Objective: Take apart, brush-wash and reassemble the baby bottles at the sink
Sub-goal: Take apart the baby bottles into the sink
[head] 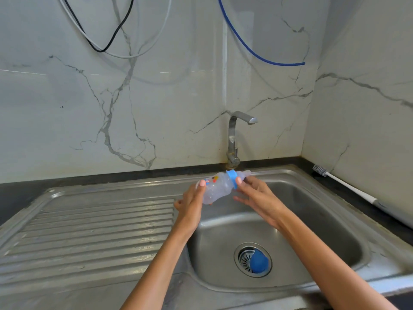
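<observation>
Head view: baby bottle held lying almost sideways above the back edge of the sink, just in front of the tap, teat end pointing right. Left hand curled round the clear body near its base, thumb tip pressed on the wall. Right hand at the neck, thumb on the blue collar ring, other fingers fairly straight beneath; whether they truly pinch the ring, hard to tell. Looks like the unscrewing step, collar not yet off. Best done by clamping the body firmly with the left, wrapping the right fully round the ring and twisting, staying over the basin to catch drips or a dropped teat. Blue cap sitting on the drain strainer. Bottle brush lying on the bench at right, untouched.
</observation>
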A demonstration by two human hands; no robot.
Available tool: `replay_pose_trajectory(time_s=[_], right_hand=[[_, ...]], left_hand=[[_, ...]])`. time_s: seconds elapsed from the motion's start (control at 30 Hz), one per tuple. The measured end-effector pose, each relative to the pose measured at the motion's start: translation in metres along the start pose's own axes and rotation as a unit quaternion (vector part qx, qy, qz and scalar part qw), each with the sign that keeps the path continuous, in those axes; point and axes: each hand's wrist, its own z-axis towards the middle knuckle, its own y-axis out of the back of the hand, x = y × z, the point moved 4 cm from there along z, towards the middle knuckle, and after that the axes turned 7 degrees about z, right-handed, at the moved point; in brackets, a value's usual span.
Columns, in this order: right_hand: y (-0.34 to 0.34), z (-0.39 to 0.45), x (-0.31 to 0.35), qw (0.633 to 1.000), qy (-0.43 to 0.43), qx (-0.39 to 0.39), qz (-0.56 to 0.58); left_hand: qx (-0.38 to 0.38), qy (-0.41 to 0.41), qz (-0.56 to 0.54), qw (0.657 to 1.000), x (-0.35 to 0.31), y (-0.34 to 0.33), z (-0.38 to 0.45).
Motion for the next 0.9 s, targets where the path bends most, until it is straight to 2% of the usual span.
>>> replay_pose_trajectory(time_s=[0.07,0.13,0.2,0.3,0.37,0.4,0.5,0.57,0.67,0.73,0.83,0.9], right_hand=[[0.0,-0.001,-0.001,0.995,-0.044,-0.048,-0.076],[-0.002,-0.002,0.002,0.991,-0.041,-0.066,-0.112],[0.004,0.0,0.004,0.995,-0.019,-0.046,-0.087],[0.011,-0.001,0.011,0.999,-0.003,0.028,-0.027],[0.012,-0.002,0.012,0.999,-0.029,0.037,0.012],[0.011,-0.002,0.01,0.998,-0.054,0.026,0.002],[0.01,-0.003,0.003,0.983,-0.116,0.001,-0.145],[0.012,-0.002,0.002,0.98,-0.101,0.006,-0.172],[0.021,0.0,0.008,0.989,-0.058,0.017,-0.132],[0.027,0.001,0.012,0.987,-0.027,0.015,-0.156],[0.044,0.002,0.02,0.98,0.02,-0.036,-0.196],[0.06,0.003,0.021,0.981,0.021,-0.085,-0.172]], left_hand=[[0.012,-0.008,0.029,0.999,0.001,-0.002,0.0],[0.015,-0.017,0.045,0.999,0.002,-0.003,-0.001],[0.008,-0.02,0.051,0.998,0.004,-0.001,0.001],[-0.001,-0.018,0.054,0.998,0.007,0.002,0.001],[0.009,-0.015,0.06,0.998,0.006,0.002,0.0],[0.016,-0.01,0.067,0.998,0.005,0.0,-0.001],[0.03,-0.004,0.091,0.995,0.003,-0.002,-0.005],[0.03,-0.005,0.094,0.995,0.005,-0.002,-0.003],[0.037,0.002,0.087,0.996,0.012,-0.002,0.003],[0.045,0.011,0.021,0.999,0.013,-0.004,0.005],[0.091,0.031,-0.102,0.99,0.008,-0.004,0.003],[0.083,0.051,-0.08,0.992,0.015,-0.003,0.009]])
